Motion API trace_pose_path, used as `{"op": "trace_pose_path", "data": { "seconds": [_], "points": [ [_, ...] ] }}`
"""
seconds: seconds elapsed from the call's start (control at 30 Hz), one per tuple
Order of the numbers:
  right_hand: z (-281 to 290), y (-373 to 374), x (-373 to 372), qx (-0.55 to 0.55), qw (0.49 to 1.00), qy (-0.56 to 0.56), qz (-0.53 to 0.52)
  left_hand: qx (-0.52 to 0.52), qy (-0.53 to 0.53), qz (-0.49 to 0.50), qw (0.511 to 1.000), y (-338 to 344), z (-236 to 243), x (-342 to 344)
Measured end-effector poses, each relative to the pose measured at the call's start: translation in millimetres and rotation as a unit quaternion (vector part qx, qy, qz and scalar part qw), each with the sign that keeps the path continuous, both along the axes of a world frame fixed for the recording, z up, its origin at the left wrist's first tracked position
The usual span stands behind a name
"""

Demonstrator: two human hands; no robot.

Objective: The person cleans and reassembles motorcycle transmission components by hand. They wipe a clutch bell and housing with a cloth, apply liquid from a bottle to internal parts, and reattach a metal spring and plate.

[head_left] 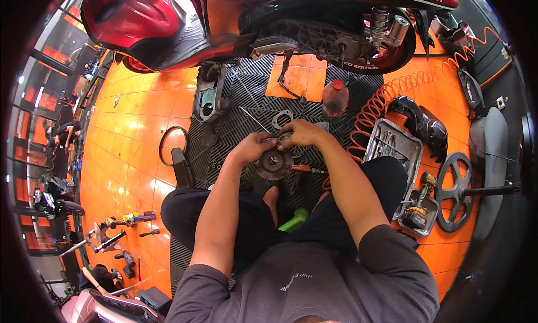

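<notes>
My left hand (253, 147) and my right hand (302, 134) meet in front of me, low over the black mat. Between my legs is a dark round metal disc part (273, 165) with a hole in its middle. The fingers of both hands are closed at its far edge; whether they also pinch a smaller piece there, I cannot make out. Just beyond my hands lie a flat metal gasket-like ring (282, 119) and a thin metal rod (255, 119). An orange-handled tool (305, 169) is beside the disc, under my right forearm.
A red scooter (224, 26) stands across the far side. On the mat (241, 93) are an engine cover (209, 96) and a red-capped bottle (335, 99). To the right are a coiled orange hose (386, 93), a tool tray (395, 146), a drill (421, 202) and a spoked wheel (455, 191).
</notes>
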State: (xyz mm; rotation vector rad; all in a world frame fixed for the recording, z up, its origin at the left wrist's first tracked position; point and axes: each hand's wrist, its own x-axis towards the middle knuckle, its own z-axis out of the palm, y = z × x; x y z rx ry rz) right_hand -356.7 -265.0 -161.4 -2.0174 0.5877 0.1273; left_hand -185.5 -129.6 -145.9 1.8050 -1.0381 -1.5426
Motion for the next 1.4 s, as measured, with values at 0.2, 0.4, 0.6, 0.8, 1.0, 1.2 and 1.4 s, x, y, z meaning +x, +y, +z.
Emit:
{"op": "trace_pose_path", "data": {
  "seconds": [0.2,0.4,0.6,0.8,1.0,1.2,1.4],
  "points": [
    [-22.9,-4.0,-1.6,0.069,0.994,-0.045,-0.071,-0.214,-0.294,-0.055,0.930,8.2,-15.6,-3.9],
    [-3.2,-5.0,-0.8,0.042,0.985,-0.010,-0.169,-0.229,-0.414,0.069,0.878,2.5,-15.1,-24.6],
    [-2.8,51.9,15.3,-0.032,0.951,-0.099,-0.290,-0.149,-0.412,0.337,0.834,-13.5,-32.9,26.9],
    [-20.1,61.7,24.6,0.005,0.923,-0.102,-0.371,-0.102,-0.143,0.427,0.887,-7.9,-52.5,48.5],
    [-30.0,32.8,11.9,0.303,0.817,-0.134,-0.473,-0.008,0.227,0.397,0.889,-13.4,8.5,-12.6],
    [-10.1,36.0,3.2,-0.092,0.973,-0.011,-0.211,-0.098,0.142,0.330,0.928,-12.8,-18.6,7.5],
    [-28.8,6.9,-10.7,-0.290,0.956,-0.026,0.029,-0.072,0.038,0.253,0.964,-15.0,-15.8,6.1]
  ]
}}
